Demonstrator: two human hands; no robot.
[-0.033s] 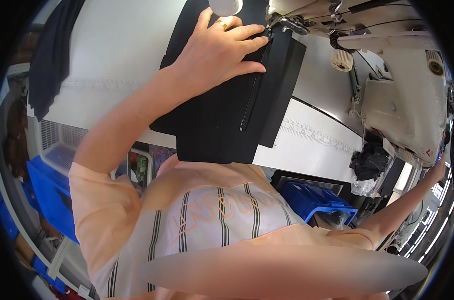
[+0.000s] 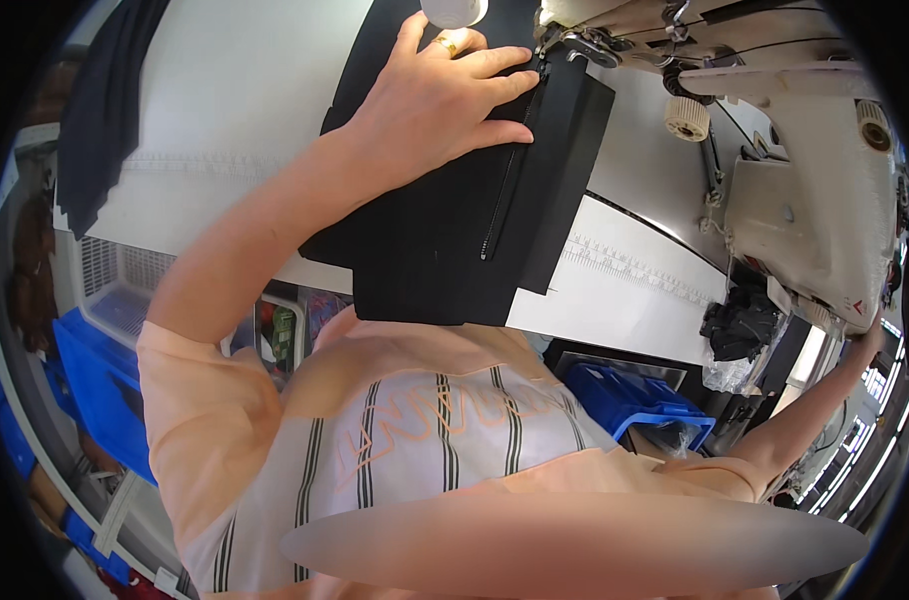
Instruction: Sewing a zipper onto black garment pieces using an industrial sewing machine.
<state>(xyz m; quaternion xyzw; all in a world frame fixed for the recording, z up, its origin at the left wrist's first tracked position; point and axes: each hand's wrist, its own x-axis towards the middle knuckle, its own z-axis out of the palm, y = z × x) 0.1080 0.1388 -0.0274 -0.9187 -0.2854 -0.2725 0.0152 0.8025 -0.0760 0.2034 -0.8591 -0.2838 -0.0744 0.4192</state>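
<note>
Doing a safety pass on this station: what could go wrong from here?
1. Fingers: the left hand lies on the black cloth with its fingertips close to the presser foot; they might get pinched or pricked if the machine runs.
2. Zip: the zip runs up toward the foot, so a needle might strike its teeth.
3. Drift: the right hand is away at the machine's far end, so the cloth could twist under one hand.

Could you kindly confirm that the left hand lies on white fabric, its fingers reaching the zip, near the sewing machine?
Not quite: the fabric is black, not white, as the head view shows. The left hand does lie on it, its fingers reaching the zip, near the sewing machine.
</note>
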